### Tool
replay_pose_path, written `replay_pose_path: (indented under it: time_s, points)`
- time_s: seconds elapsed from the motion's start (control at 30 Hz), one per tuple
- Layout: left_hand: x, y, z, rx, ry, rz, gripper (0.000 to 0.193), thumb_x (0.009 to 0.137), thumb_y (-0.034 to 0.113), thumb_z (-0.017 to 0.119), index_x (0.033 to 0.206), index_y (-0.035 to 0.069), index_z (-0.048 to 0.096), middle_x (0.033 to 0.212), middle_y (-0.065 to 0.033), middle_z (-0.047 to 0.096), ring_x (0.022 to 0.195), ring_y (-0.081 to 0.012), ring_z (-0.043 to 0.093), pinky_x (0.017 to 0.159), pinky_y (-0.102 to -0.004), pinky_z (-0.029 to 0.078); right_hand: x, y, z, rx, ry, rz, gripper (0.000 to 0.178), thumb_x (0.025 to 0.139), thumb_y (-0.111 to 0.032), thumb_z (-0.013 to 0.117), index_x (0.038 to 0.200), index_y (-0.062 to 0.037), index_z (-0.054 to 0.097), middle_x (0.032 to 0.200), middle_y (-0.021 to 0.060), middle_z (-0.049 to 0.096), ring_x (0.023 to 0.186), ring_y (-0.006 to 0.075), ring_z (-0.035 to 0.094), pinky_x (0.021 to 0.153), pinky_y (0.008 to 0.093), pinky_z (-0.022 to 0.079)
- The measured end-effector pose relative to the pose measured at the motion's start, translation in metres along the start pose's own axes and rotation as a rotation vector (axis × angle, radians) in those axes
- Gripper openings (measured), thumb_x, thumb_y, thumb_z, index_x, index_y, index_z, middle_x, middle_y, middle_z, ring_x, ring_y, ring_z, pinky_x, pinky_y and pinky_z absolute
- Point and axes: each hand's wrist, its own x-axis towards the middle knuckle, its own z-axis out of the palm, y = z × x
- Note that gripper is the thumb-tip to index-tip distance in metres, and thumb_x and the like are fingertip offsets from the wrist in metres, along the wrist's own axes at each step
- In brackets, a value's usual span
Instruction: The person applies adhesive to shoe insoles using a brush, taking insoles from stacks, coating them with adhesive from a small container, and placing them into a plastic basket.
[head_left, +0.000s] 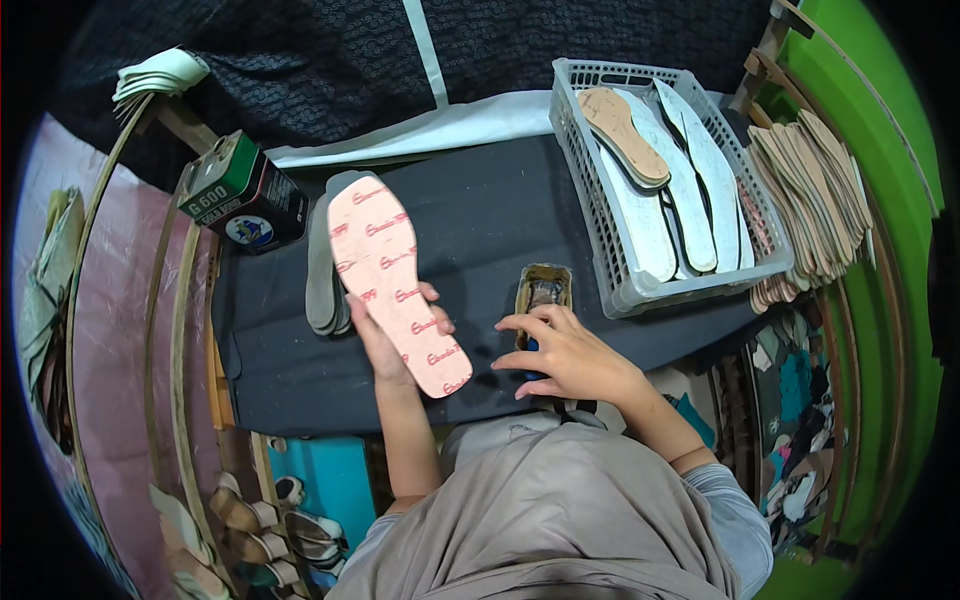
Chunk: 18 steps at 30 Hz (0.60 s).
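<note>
Smooth insole (392,282), perhaps matt paper

Head-worn fisheye, looking down, from near above the table (470,235), dark edges perhaps hiding detail

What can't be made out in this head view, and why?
All in the head view:
Left hand: partly hidden behind the red-printed pale pink foot-shaped insole.
Stacked grey foot-shaped pieces: partly blocked by the insole; count unclear.
Small open brownish rectangular container: near end behind the right hand.
</note>
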Motion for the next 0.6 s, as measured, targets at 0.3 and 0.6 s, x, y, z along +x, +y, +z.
replay_pose_path:
  time_s: [0.3,0.6]
  points:
    - [0.062,-0.026,-0.022,-0.168,-0.266,-0.315,0.062,0.091,0.053,0.027,0.121,0.004,0.047,0.098,-0.0151,0.057,0.075,-0.0262,0.058,0.067,-0.0398,0.049,-0.003,0.008,0.019,-0.102,0.504,0.400,0.030,0.072,-0.010,0.071,0.102,-0.0129,0.064,0.099,0.0079,0.053,0.088,0.0265,0.053,0.076,0.0354,0.047]
    - [0.059,-0.046,-0.024,0.031,-0.175,-0.305,0.055,0.094,0.043,0.023,0.112,0.001,0.052,0.088,-0.0142,0.062,0.071,-0.0220,0.061,0.066,-0.0374,0.052,0.006,-0.013,0.027,-0.070,0.418,0.373,0.048,0.064,0.004,0.060,0.108,-0.0150,0.059,0.107,0.0100,0.052,0.093,0.0295,0.051,0.082,0.0374,0.044]
